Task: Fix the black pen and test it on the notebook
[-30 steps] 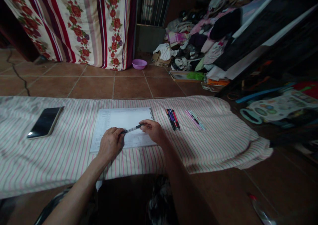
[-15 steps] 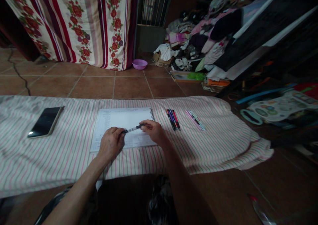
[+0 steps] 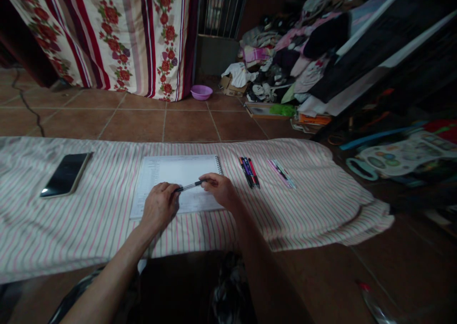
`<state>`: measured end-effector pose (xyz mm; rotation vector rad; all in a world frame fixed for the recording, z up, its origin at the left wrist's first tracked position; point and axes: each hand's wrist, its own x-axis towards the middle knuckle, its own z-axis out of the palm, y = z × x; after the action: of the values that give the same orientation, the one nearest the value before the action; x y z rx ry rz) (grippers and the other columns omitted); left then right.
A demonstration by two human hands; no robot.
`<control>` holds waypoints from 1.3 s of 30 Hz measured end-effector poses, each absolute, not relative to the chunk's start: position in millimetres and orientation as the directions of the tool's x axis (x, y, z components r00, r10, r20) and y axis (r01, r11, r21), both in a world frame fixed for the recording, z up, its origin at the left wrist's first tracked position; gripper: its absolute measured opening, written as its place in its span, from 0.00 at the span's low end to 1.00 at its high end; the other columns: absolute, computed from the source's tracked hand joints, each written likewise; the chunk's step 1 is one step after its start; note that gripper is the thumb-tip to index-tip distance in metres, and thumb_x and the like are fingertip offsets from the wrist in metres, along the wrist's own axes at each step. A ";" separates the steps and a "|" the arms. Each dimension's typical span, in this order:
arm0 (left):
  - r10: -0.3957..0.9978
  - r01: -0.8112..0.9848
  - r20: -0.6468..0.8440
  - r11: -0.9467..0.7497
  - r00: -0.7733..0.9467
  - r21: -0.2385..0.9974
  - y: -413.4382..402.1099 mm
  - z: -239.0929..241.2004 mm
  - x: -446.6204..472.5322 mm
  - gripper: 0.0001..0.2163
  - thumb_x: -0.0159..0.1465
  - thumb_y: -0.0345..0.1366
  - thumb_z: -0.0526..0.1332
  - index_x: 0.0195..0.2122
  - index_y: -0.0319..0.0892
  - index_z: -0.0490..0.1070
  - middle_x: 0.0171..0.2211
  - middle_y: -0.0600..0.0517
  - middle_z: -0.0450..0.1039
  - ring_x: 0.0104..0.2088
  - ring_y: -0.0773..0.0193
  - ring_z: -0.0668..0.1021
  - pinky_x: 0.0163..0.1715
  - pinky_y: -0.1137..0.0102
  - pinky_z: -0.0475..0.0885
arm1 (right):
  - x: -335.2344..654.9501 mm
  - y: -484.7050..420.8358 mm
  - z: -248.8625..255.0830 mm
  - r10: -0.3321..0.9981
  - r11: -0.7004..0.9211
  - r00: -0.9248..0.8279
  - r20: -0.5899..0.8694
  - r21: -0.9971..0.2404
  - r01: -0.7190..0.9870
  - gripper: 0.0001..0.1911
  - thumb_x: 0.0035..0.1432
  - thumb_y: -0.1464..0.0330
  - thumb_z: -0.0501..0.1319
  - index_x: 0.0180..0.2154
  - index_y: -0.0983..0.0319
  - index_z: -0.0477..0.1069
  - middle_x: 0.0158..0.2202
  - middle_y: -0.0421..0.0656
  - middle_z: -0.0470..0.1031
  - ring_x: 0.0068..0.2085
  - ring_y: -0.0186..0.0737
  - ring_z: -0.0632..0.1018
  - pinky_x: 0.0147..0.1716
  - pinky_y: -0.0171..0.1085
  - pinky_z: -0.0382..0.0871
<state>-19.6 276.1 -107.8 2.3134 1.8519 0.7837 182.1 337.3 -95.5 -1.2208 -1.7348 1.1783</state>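
Observation:
A dark pen [image 3: 188, 187] is held between both hands over an open spiral notebook [image 3: 171, 171]. My left hand [image 3: 159, 207] is curled, its fingers pinching the pen's near end. My right hand [image 3: 220, 188] pinches the far end with closed fingers. The notebook lies on a pink-striped cloth [image 3: 89, 219] spread on the tiled floor.
A black phone [image 3: 66, 174] lies on the cloth at the left. Several pens [image 3: 249, 171] and more pens [image 3: 282, 173] lie right of the notebook. A purple bowl [image 3: 201, 92], a flowered curtain [image 3: 107, 33] and a pile of clothes [image 3: 285, 62] stand beyond. Toys [image 3: 396, 155] lie at the right.

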 end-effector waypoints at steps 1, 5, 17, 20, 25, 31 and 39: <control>0.929 0.891 0.341 -0.270 0.142 0.366 276.1 -107.7 -19.6 0.11 0.63 0.33 0.52 0.40 0.38 0.72 0.32 0.46 0.73 0.35 0.57 0.73 0.37 0.63 0.69 | 182.0 337.2 -95.7 0.949 0.134 -0.313 0.033 -0.942 0.308 0.11 0.49 0.69 0.59 0.37 0.62 0.75 0.28 0.41 0.75 0.28 0.35 0.74 0.30 0.34 0.65; 0.926 0.888 0.345 -0.283 0.154 0.363 276.1 -106.4 -18.8 0.11 0.63 0.33 0.52 0.40 0.38 0.72 0.31 0.47 0.73 0.34 0.57 0.73 0.36 0.64 0.69 | 179.8 336.1 -95.8 0.945 0.125 -0.327 0.019 -0.944 0.306 0.11 0.49 0.70 0.59 0.37 0.62 0.75 0.27 0.41 0.75 0.28 0.35 0.74 0.29 0.33 0.65; 0.911 0.875 0.371 -0.323 0.183 0.360 274.7 -103.5 -16.5 0.11 0.64 0.33 0.52 0.40 0.39 0.72 0.32 0.47 0.73 0.34 0.57 0.73 0.35 0.63 0.69 | 169.8 331.5 -92.8 0.927 0.230 -0.367 0.082 -0.896 0.381 0.10 0.49 0.72 0.59 0.35 0.63 0.76 0.28 0.41 0.76 0.29 0.35 0.74 0.30 0.33 0.65; 0.909 0.872 0.372 -0.328 0.187 0.363 274.0 -101.7 -15.2 0.10 0.63 0.33 0.52 0.39 0.40 0.72 0.31 0.48 0.73 0.34 0.57 0.73 0.35 0.64 0.69 | 167.2 330.6 -93.0 0.922 0.246 -0.376 0.088 -0.886 0.394 0.10 0.50 0.71 0.59 0.35 0.63 0.76 0.29 0.41 0.77 0.29 0.35 0.74 0.31 0.33 0.65; 0.903 0.861 0.385 -0.342 0.190 0.377 273.8 -100.8 -13.2 0.10 0.63 0.33 0.52 0.39 0.40 0.71 0.31 0.48 0.73 0.34 0.58 0.73 0.35 0.64 0.70 | 165.1 329.4 -91.5 0.920 0.255 -0.383 0.085 -0.872 0.417 0.10 0.50 0.71 0.59 0.35 0.62 0.77 0.28 0.41 0.77 0.28 0.34 0.74 0.30 0.32 0.65; 0.898 0.859 0.400 -0.345 0.185 0.378 274.2 -103.4 -12.3 0.10 0.63 0.34 0.51 0.40 0.40 0.71 0.33 0.46 0.74 0.34 0.57 0.73 0.36 0.62 0.70 | 164.9 329.1 -90.3 0.917 0.274 -0.387 0.101 -0.863 0.424 0.09 0.50 0.70 0.60 0.34 0.62 0.77 0.29 0.41 0.78 0.28 0.34 0.74 0.31 0.33 0.65; 0.908 0.823 0.388 -0.337 0.156 0.458 274.4 -104.6 -11.6 0.10 0.64 0.34 0.52 0.40 0.41 0.72 0.34 0.47 0.74 0.37 0.58 0.74 0.38 0.63 0.71 | 164.9 329.1 -90.7 0.915 0.264 -0.391 0.097 -0.876 0.403 0.08 0.51 0.70 0.59 0.33 0.61 0.76 0.29 0.40 0.78 0.29 0.34 0.74 0.32 0.33 0.65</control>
<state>-11.6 274.4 -104.6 2.2789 1.7213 0.9284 164.9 329.1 -90.7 -1.1894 -1.9195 1.0649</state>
